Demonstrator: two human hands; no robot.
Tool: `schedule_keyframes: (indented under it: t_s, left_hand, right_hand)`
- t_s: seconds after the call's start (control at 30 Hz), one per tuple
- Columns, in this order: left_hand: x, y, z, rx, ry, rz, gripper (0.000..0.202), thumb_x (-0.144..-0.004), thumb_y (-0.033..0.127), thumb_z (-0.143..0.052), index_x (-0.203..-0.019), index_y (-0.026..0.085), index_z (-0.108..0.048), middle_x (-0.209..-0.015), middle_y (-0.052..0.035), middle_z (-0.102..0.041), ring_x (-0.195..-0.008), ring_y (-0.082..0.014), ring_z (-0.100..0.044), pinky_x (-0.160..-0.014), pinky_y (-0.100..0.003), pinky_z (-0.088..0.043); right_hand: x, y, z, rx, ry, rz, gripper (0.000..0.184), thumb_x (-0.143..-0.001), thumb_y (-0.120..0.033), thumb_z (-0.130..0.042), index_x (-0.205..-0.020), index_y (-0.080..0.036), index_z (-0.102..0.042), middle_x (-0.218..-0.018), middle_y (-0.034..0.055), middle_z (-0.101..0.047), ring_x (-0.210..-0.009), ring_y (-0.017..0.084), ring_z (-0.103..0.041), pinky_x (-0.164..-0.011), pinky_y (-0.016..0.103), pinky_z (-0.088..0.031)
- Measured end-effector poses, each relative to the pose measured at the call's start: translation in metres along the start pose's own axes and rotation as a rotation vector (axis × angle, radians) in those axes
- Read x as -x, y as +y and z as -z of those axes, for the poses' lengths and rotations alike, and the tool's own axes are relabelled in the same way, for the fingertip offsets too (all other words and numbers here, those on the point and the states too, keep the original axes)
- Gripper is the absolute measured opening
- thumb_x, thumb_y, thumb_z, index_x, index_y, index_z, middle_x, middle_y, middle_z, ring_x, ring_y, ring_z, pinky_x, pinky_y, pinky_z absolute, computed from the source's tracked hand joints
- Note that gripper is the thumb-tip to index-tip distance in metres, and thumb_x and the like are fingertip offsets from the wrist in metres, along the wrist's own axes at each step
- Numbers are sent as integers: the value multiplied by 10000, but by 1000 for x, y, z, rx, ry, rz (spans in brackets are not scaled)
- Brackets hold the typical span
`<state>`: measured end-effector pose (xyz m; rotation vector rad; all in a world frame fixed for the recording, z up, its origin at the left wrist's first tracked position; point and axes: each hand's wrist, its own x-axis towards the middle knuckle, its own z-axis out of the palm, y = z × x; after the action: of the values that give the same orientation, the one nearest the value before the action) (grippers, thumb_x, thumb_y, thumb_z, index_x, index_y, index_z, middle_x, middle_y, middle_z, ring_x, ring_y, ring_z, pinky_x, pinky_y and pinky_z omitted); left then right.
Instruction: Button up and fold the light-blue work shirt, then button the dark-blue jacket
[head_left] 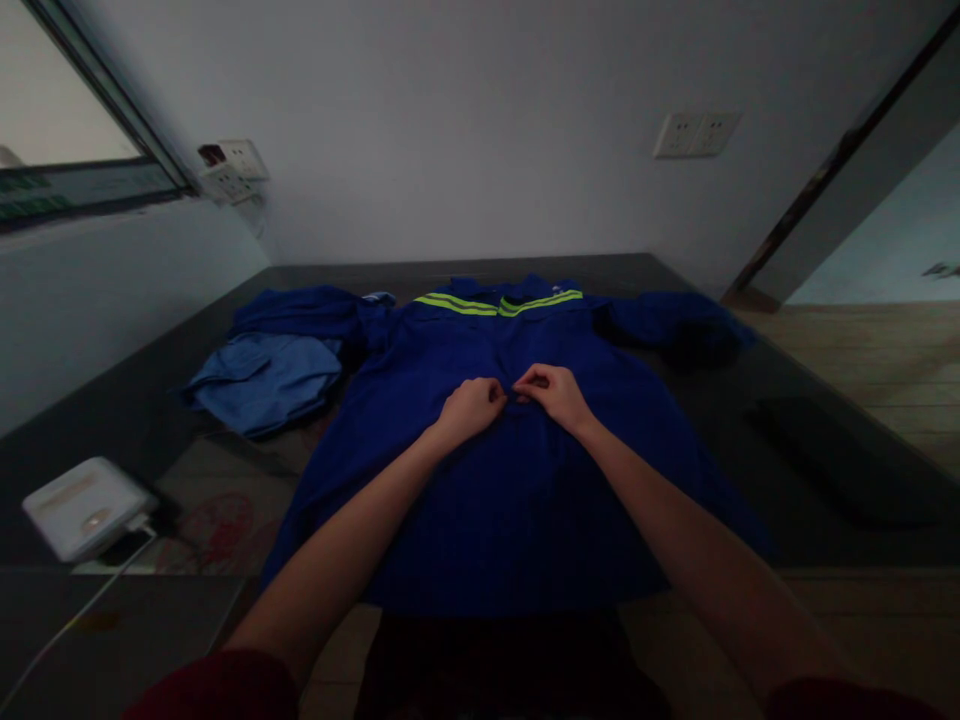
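Observation:
A dark blue work jacket with yellow-green reflective stripes near its collar lies spread flat on a dark table. Both my hands meet at the middle of its front. My left hand is closed, its fingers pinching the fabric along the front opening. My right hand is closed too, pinching the same spot from the other side. Whether a button or zip sits between the fingers is hidden. The jacket's sleeves stretch out to left and right.
A lighter blue garment lies crumpled at the jacket's left. A white device with a white cable sits at the near left. A dark flat object lies on the right. Wall sockets are behind.

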<state>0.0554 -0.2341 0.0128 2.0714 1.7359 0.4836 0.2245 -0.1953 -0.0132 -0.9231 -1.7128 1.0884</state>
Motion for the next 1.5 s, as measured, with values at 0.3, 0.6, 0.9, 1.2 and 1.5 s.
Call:
schedule_keyframes:
  t_s: [0.3,0.6,0.9,1.2,1.5]
  left_hand:
    - [6,6,-11,-130,140,12,175,-849,308,-491,-872,211,-635,-801,-54,-680,-737,-208,-627,-623,-266,-422]
    - [-3,-2,-16,208,162,-122,129,-833,283,-556,-785,171,-597,-706,8,-627,-652,-124,-558,-569,-208,-358]
    - [-7,-6,-19,231,185,-110,199,-836,275,-502,-675,166,-547,-590,41,-542,-580,-106,-492,-540,-207,-311]
    - [-4,-5,-18,242,147,-83,279,-880,321,-447,-657,175,-530,-583,23,-567,-559,-117,-506,-525,-208,-328]
    - [-2,-3,-17,185,174,-67,138,-867,243,-484,-865,184,-608,-720,-22,-656,-635,-146,-596,-586,-225,-400]
  right_hand:
    - [-3,7,-5,-115,125,-140,268,-583,-385,-773,-650,-159,-645,-592,13,-654,-550,147,-617,-579,281,-511]
    - [-4,8,-3,-340,105,-285,319,-514,-346,-828,-700,-146,-663,-611,7,-655,-545,120,-618,-602,268,-541]
    - [-3,5,-3,-387,66,-293,319,-530,-343,-828,-723,-144,-669,-600,-4,-648,-536,103,-610,-581,232,-526]
    - [-2,1,-2,-254,39,-182,260,-608,-339,-765,-773,-156,-684,-712,20,-678,-592,121,-622,-616,262,-530]
    - [-2,3,-1,-150,98,-106,257,-614,-358,-748,-757,-158,-671,-690,22,-664,-586,137,-624,-587,272,-524]
